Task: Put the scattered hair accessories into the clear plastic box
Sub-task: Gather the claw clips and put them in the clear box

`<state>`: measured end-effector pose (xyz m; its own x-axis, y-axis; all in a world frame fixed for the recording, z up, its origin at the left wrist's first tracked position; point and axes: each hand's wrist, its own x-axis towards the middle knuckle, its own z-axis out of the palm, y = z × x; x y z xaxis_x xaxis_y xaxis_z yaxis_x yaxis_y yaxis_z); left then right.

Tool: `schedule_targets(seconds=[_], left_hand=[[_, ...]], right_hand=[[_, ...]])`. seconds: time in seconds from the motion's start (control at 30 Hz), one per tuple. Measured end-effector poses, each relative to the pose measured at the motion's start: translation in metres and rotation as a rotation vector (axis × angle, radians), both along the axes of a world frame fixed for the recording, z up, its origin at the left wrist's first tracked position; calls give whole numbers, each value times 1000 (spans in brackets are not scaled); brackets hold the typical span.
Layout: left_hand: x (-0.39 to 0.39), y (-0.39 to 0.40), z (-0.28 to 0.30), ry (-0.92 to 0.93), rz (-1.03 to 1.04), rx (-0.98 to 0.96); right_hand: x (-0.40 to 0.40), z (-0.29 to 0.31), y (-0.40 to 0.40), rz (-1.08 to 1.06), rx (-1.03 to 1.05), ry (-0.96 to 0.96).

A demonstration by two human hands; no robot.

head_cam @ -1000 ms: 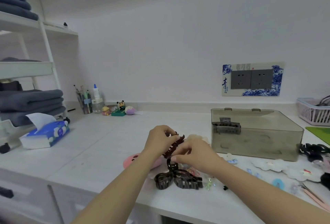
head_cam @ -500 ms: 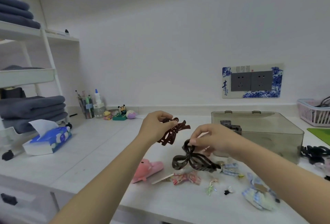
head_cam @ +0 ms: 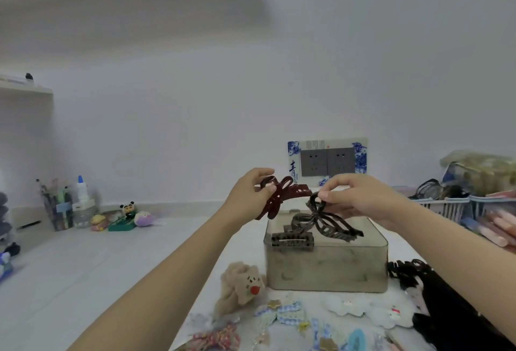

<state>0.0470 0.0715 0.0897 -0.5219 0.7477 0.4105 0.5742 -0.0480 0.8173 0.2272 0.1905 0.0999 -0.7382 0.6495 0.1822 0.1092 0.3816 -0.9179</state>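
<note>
- left hand (head_cam: 250, 197): raised above the tabletop (head_cam: 117, 267), thumb and fingers pinching a dark red bow-shaped claw clip (head_cam: 279, 197) held in the air just left of the box and above its near-left corner.
- right hand (head_cam: 360, 197): raised over the box, fingertips pinching the upper end of a dark brown bow-shaped claw clip (head_cam: 332, 222), which hangs tilted over the open top, its lower end near the right rim.
- the two held clips are near each other but apart.
- clear plastic box (head_cam: 326, 267): smoky, see-through, standing on the tabletop with its top open; a grey rectangular claw clip (head_cam: 292, 240) is clamped on its front-left rim, and another dark clip (head_cam: 300, 219) shows just behind it; whether that one lies inside or grips the rim cannot be told.
- loose accessories on the tabletop in front of the box: a fuzzy beige bear scrunchie (head_cam: 241, 286) touching the box's lower-left corner, a blue checked bow (head_cam: 287, 314), a red patterned bow (head_cam: 217, 338), white cloud-shaped clips (head_cam: 368, 311), a light blue clip (head_cam: 357, 341).
- right of the box: a pile of black hair combs and bands (head_cam: 435, 294).
- background: a blue-and-white socket plate (head_cam: 328, 160) on the wall, small toy figures (head_cam: 125, 216) and a pen pot (head_cam: 55, 208) at far left, white baskets (head_cam: 446, 205) at far right.
</note>
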Motion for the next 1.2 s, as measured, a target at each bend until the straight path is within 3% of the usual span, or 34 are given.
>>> schedule_targets(seconds=[0.1,0.4,0.57,0.77,1.2], left_hand=[[7,30,4,60,-48,-91],[-3,85,-11,303,-288,-628],[-16,95,-22,494,-259,-813],[-27,100,-38,524,-220,-884],[-43,102,-50,527,-205,-796]], right_hand=[[13,5,26,-69,46,-14],[30,-10,80,-174,84,-25],[15,-23,89,-151,58,-34],[0,-34,91,-110,50,-61],[-34,-41,80,69,-9,-117]])
